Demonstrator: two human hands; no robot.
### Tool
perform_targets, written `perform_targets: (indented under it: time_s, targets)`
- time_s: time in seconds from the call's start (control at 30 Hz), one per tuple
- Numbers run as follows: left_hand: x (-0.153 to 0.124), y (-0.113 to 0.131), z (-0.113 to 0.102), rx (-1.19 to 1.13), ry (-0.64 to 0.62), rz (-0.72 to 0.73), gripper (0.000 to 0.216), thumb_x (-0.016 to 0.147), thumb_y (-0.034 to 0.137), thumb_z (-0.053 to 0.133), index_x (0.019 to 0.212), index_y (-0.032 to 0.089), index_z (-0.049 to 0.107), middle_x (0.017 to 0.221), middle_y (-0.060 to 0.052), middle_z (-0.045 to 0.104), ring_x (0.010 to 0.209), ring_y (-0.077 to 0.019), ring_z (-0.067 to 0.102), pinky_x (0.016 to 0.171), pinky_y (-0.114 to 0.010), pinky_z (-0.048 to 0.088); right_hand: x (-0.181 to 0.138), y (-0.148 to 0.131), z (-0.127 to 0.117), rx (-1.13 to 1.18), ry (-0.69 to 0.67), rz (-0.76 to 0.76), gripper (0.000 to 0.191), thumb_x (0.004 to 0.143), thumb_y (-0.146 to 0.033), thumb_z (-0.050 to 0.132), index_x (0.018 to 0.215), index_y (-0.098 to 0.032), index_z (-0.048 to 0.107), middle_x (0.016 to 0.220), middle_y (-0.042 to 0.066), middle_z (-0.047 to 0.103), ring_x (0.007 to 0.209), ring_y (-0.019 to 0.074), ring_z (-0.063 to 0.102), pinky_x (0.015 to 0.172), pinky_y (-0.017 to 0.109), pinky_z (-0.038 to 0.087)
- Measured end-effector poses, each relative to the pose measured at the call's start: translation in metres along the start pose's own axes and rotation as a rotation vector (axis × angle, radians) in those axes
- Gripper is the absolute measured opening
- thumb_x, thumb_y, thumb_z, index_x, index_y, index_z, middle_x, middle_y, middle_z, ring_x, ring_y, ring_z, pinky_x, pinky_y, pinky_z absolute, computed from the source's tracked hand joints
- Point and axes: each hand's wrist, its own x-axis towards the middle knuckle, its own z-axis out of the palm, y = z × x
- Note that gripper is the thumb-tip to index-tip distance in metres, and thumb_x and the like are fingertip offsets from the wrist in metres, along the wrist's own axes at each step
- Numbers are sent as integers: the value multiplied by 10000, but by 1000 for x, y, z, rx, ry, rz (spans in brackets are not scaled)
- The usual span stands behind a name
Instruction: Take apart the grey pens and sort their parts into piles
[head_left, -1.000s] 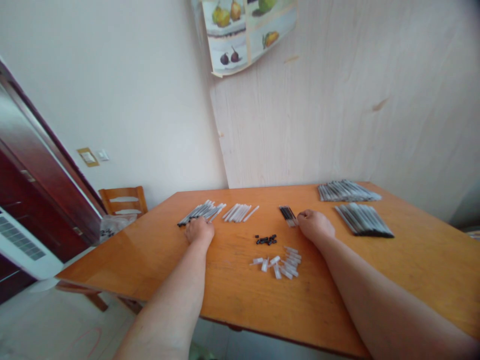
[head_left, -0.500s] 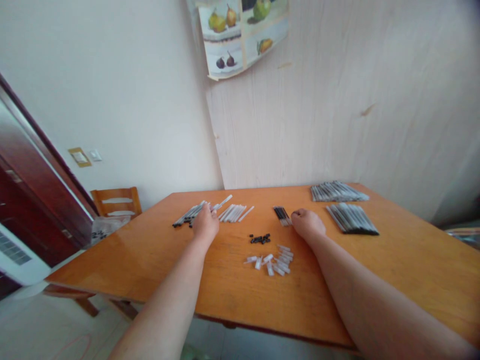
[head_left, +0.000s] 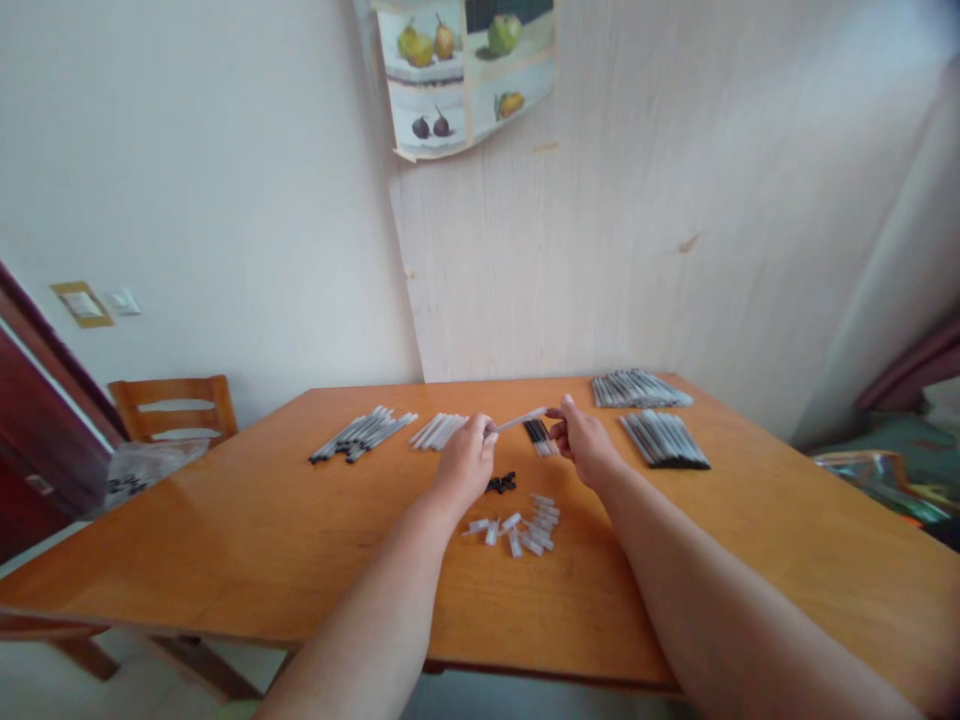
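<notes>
My left hand (head_left: 466,465) is closed around one end of a whitish pen barrel (head_left: 519,420), which slants up to the right. At the barrel's far end are the fingertips of my right hand (head_left: 583,440), pinched together with the thumb raised; what they hold, if anything, is too small to make out. Just below that hand lies a row of dark pen refills with pale ends (head_left: 538,437). Beside my left hand is a group of white pen barrels (head_left: 435,432). Small black plugs (head_left: 502,483) lie below the hands, partly hidden by the left one. Clear pen caps (head_left: 529,535) are scattered nearer to me.
Pens with black ends (head_left: 360,435) are heaped at the left of the wooden table (head_left: 315,540). Two batches of pens, a near one (head_left: 664,440) and a far one (head_left: 637,388), lie at the right. A chair (head_left: 176,405) with a plastic bag (head_left: 146,465) stands beyond the left edge.
My left hand has moved right from the barrels, carrying one barrel. My right hand has lifted from beside the refills to the barrel's end. The view has turned to the right.
</notes>
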Motion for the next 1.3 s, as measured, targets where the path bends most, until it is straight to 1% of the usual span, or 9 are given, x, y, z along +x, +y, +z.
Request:
perform_targets:
  time_s: [0.1, 0.2, 0.33, 0.5, 0.73, 0.83, 1.0, 1.17, 1.3]
  targets:
    - [-4, 0, 0, 14, -25, 53, 71, 886, 202, 471, 945, 203, 512, 915, -62, 619, 884, -193, 571, 782, -308, 419, -4, -3, 4, 113, -63, 19, 465, 791, -611, 559, 797, -148, 606, 553, 6, 541, 398, 72, 369, 373, 208, 226]
    - [-4, 0, -2, 42, -44, 49, 79, 888, 201, 465, 949, 198, 514, 906, -66, 619, 865, -197, 572, 768, -311, 423, -6, -5, 7, 182, -105, 23, 423, 761, -574, 626, 762, -153, 586, 548, -7, 530, 403, 65, 375, 365, 203, 230]
    - [-5, 4, -5, 50, -69, 94, 134, 912, 221, 429, 988, 194, 536, 949, -77, 631, 919, -200, 579, 801, -315, 428, -11, -8, 11, 230, -133, 19, 380, 716, -507, 707, 714, -165, 542, 543, -31, 505, 412, 52, 363, 373, 196, 229]
    - [-6, 11, -10, 110, -142, 121, 220, 933, 321, 425, 1022, 203, 587, 986, -77, 653, 924, -203, 592, 791, -314, 432, -19, -14, 16, 215, -142, 2, 383, 717, -485, 708, 669, -169, 495, 537, -39, 485, 410, 42, 336, 375, 189, 205]
    - [-6, 24, -14, 151, -256, 58, 350, 962, 401, 332, 1025, 219, 624, 932, -67, 678, 843, -196, 609, 705, -292, 411, -19, -22, 14, 208, -111, -57, 387, 710, -469, 708, 644, -178, 463, 502, -58, 444, 398, 37, 301, 371, 195, 177]
    - [-5, 27, -14, 70, -268, 16, 364, 956, 420, 338, 977, 209, 634, 864, -62, 672, 795, -190, 604, 684, -284, 398, -17, -23, 11, 197, -128, -65, 402, 704, -479, 714, 640, -183, 450, 492, -61, 437, 386, 33, 290, 368, 197, 165]
    - [-5, 25, -9, -214, -229, -42, 323, 920, 426, 425, 856, 199, 647, 739, -47, 636, 736, -186, 578, 679, -275, 391, -16, -24, 7, 192, -164, -85, 409, 709, -484, 716, 641, -184, 446, 496, -59, 432, 384, 31, 294, 371, 195, 182]
    - [-3, 22, -6, -368, -252, -77, 336, 917, 414, 416, 840, 180, 646, 771, -52, 648, 753, -192, 575, 711, -291, 399, -18, -28, 7, 172, -177, -79, 406, 713, -481, 715, 646, -184, 447, 502, -60, 430, 391, 33, 293, 375, 196, 188]
    - [-2, 25, -10, -455, -289, -146, 337, 901, 402, 433, 811, 162, 652, 779, -55, 644, 763, -193, 571, 710, -293, 402, -19, -29, 7, 186, -195, -86, 400, 721, -463, 718, 639, -181, 447, 501, -62, 423, 391, 30, 289, 379, 194, 181]
